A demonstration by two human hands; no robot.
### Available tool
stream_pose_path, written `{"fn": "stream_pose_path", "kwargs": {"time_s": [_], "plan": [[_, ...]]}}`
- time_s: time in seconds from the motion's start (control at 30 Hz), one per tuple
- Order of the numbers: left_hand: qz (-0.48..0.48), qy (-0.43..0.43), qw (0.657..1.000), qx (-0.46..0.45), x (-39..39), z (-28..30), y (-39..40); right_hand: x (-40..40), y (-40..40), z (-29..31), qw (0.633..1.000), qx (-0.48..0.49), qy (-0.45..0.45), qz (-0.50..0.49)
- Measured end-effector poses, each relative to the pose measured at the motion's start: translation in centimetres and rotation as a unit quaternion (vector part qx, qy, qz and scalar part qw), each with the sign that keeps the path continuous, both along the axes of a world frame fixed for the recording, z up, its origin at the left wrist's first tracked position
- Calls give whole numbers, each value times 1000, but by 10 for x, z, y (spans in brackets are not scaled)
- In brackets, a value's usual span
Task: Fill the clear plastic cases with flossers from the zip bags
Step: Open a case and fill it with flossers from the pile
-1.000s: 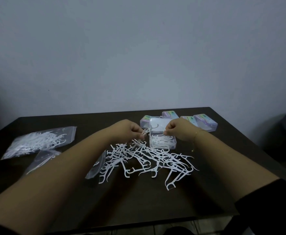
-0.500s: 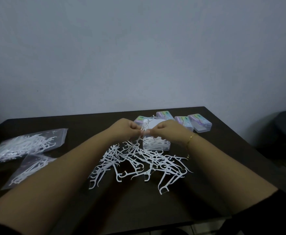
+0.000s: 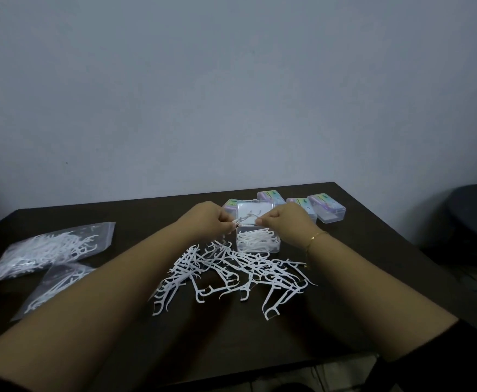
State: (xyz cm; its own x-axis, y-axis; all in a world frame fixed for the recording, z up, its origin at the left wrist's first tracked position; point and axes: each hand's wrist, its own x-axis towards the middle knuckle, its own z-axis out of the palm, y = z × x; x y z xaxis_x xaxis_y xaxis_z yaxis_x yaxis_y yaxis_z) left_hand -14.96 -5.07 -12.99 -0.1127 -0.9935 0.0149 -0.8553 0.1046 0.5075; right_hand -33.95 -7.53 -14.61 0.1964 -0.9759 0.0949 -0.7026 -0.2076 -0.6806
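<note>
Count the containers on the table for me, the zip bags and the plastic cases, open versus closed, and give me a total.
Zip bags with flossers: 2, upper and lower
Open clear case: 1, partly filled
Closed cases with coloured labels: 4, at
Total: 7

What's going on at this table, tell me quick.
A person is packing white flossers into clear plastic cases. Both hands, left hand and right hand, pinch flossers above the open case, which already holds some. A loose pile of flossers lies in front of it. Closed cases sit behind, and two zip bags with flossers lie to the left.
</note>
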Motion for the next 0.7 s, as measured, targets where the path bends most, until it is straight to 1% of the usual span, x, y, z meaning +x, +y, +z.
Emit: {"fn": "stream_pose_path", "kwargs": {"time_s": [0.07,0.13,0.2,0.27,0.33,0.37,0.4,0.43,0.5,0.57,0.63,0.7], "plan": [[-8,-48,999,-5,-1,1,2,3,2,-3,993,-62,103,4],[-15,-110,994,-12,-3,3,4,7,7,-6,973,-145,179,-9],[-18,-173,985,-23,-5,5,8,9,13,-4,955,-212,207,-24],[-16,-229,973,-38,-6,6,11,11,16,-4,942,-251,224,-22],[-12,-265,963,-52,-7,8,14,16,18,-4,926,-281,251,-15],[-9,-268,961,-59,-7,7,14,18,19,-4,923,-286,257,-15],[-5,-259,964,-64,-7,7,14,21,21,-4,927,-278,251,-17],[2,-230,971,-66,-7,6,13,23,22,-6,937,-259,234,-24],[23,-112,992,-53,-6,4,9,28,23,-7,969,-180,168,-26],[45,0,998,-45,-6,3,6,31,23,-7,995,-82,57,-11],[64,74,995,-36,-7,0,5,33,24,-3,999,-14,-44,7],[75,137,987,-21,-8,-3,4,34,23,-2,994,31,-107,16]]}}
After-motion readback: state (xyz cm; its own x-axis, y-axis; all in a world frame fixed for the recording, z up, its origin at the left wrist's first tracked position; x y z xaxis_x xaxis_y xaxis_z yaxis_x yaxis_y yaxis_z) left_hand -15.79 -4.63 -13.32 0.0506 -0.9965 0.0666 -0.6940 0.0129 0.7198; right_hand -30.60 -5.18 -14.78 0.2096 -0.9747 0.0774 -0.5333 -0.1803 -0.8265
